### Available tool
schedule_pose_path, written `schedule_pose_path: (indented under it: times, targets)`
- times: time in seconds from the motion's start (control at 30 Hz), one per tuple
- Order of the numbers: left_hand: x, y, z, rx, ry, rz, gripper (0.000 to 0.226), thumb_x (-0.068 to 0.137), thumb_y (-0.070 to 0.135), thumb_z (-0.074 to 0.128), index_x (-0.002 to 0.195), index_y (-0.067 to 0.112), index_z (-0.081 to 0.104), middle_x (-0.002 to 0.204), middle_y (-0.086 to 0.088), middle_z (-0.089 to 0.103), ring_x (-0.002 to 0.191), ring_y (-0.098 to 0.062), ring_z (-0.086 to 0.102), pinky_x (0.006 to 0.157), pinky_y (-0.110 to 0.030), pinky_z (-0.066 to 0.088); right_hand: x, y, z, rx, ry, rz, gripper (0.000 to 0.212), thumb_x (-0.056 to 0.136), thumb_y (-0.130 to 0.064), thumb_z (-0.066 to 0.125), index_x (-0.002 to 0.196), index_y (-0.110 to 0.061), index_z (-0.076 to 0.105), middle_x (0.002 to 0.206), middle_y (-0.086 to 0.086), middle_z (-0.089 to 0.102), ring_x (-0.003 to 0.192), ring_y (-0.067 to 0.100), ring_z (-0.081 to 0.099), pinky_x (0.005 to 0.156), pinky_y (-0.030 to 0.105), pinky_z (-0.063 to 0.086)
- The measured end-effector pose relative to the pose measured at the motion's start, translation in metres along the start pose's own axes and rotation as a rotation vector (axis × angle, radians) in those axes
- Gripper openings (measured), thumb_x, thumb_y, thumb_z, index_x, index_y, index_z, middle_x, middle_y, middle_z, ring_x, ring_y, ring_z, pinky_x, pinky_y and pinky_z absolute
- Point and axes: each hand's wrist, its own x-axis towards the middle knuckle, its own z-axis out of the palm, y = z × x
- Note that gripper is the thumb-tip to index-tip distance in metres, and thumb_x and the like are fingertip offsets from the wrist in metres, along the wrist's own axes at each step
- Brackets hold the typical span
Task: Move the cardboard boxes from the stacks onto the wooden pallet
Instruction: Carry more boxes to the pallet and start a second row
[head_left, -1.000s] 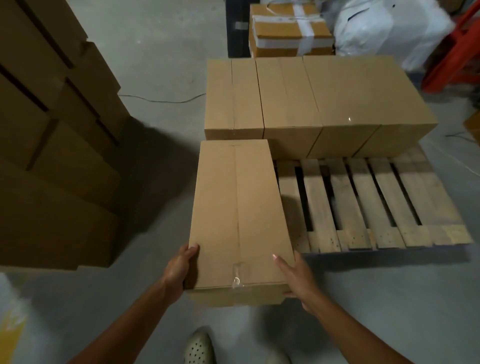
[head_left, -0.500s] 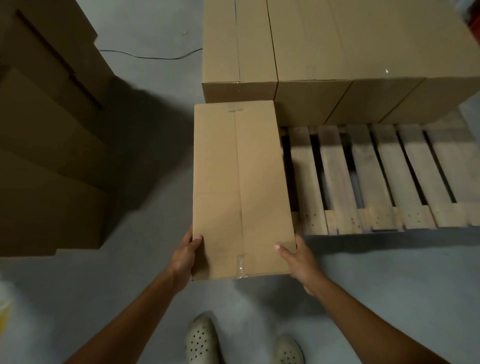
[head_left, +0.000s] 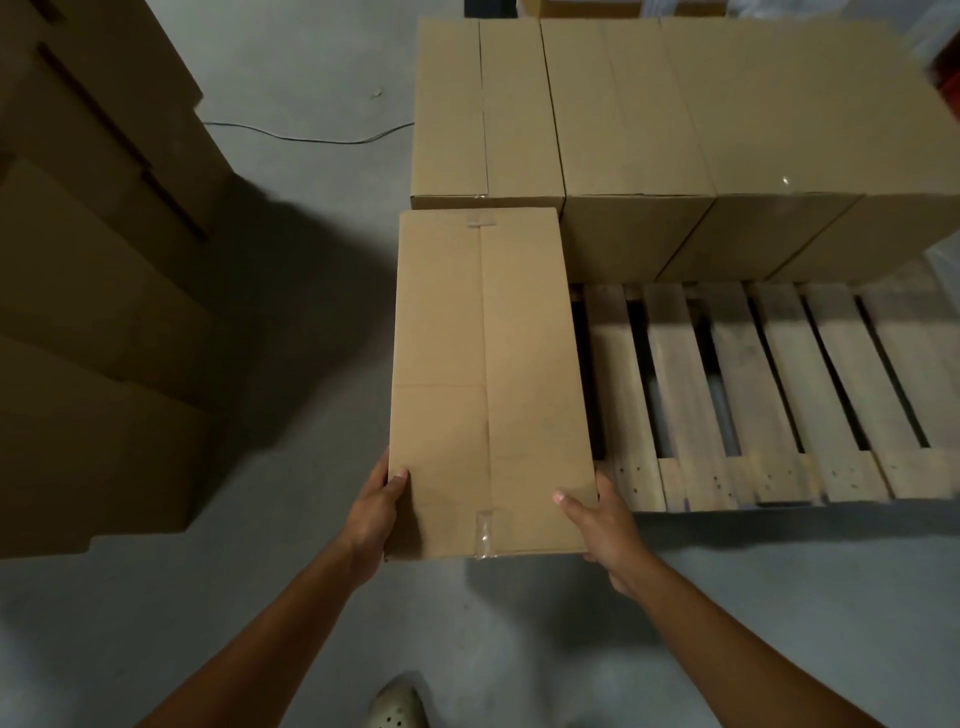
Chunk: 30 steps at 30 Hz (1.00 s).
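Cardboard fills most of the head view. A long cardboard box (head_left: 488, 384) is held lengthwise over the left end of the wooden pallet (head_left: 779, 395), its far end close against the row of boxes (head_left: 675, 130) already standing across the pallet's back. Whether it is fully set down cannot be told. Its near left corner is gripped by the left hand (head_left: 376, 512), thumb laid on the top face, and its near right corner is gripped by the right hand (head_left: 602, 525) in the same way. A strip of clear tape (head_left: 484, 535) is seen on the seam between the two hands. Bare slats are exposed to the right of the box. The stacks (head_left: 93, 312) are seen at the left, well apart from the pallet, on the grey floor (head_left: 311, 623). A thin cable (head_left: 311, 139) is laid across the floor beyond, and a perforated shoe (head_left: 397, 709) is seen at the bottom edge.
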Motion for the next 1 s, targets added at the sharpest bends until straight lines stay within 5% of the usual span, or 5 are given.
schedule_pose_path:
  times: [0.53, 0.73, 1.0]
  targets:
    - [0.013, 0.017, 0.010, 0.014, -0.017, 0.021, 0.035, 0.109, 0.028, 0.038, 0.141, 0.038, 0.048, 0.134, 0.006, 0.058, 0.119, -0.017, 0.055, 0.102, -0.041, 0.041, 0.010, -0.016, -0.005, 0.029, 0.023, -0.001, 0.073, 0.094, -0.042, 0.068, 0.155, -0.029, 0.030, 0.152, 0.000, 0.046, 0.134, 0.028, 0.048, 0.106, 0.061, 0.044]
    - [0.015, 0.013, 0.009, 0.040, 0.015, 0.010, 0.039, 0.108, 0.029, 0.041, 0.146, 0.036, 0.047, 0.137, 0.006, 0.059, 0.122, -0.018, 0.055, 0.110, -0.045, 0.040, 0.010, -0.016, -0.005, 0.011, 0.025, -0.002, 0.072, 0.092, -0.042, 0.070, 0.153, -0.029, 0.033, 0.146, -0.002, 0.052, 0.129, 0.026, 0.053, 0.103, 0.060, 0.047]
    - [0.012, 0.018, 0.009, -0.007, 0.028, -0.016, 0.036, 0.108, 0.024, 0.042, 0.140, 0.038, 0.051, 0.128, 0.009, 0.061, 0.114, -0.013, 0.057, 0.095, -0.036, 0.044, 0.009, -0.021, -0.005, -0.024, 0.025, 0.000, 0.072, 0.091, -0.043, 0.070, 0.152, -0.029, 0.035, 0.147, 0.001, 0.052, 0.131, 0.028, 0.051, 0.105, 0.061, 0.046]
